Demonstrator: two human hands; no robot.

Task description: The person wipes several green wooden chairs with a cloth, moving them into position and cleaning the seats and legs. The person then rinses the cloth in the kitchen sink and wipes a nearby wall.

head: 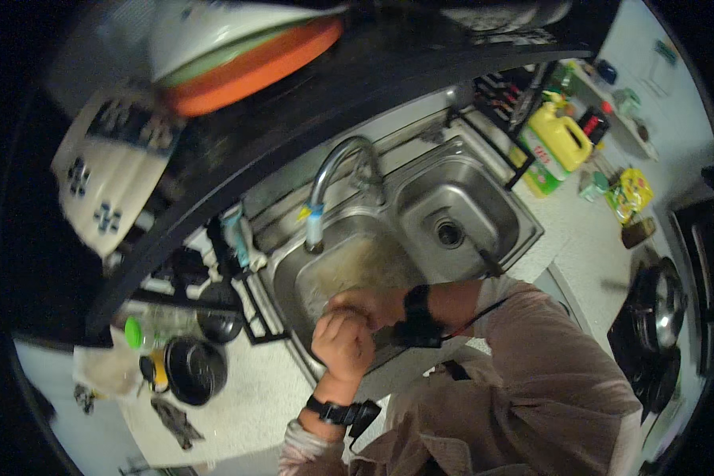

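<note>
Both hands meet over the near side of the left sink basin (285, 279), which holds cloudy water. My left hand (344, 345) is curled, its fingers touching or overlapping the other hand. My right hand (366, 304) reaches in from the right, low over the basin. Whether either hand holds something between them cannot be made out. A chrome gooseneck faucet (333, 160) with a blue and white spout end (314, 226) stands behind them. To the right is the second basin (482, 178), with a drain (450, 232) in its bottom.
A black rack (268, 340) spans the sink, its dark upper shelf holding stacked bowls (262, 65). On the left counter are a black pot (195, 370), a green-lidded jar (134, 332) and a dark cloth (175, 421). A yellow jug (562, 140) and a dark pan (660, 303) stand at right.
</note>
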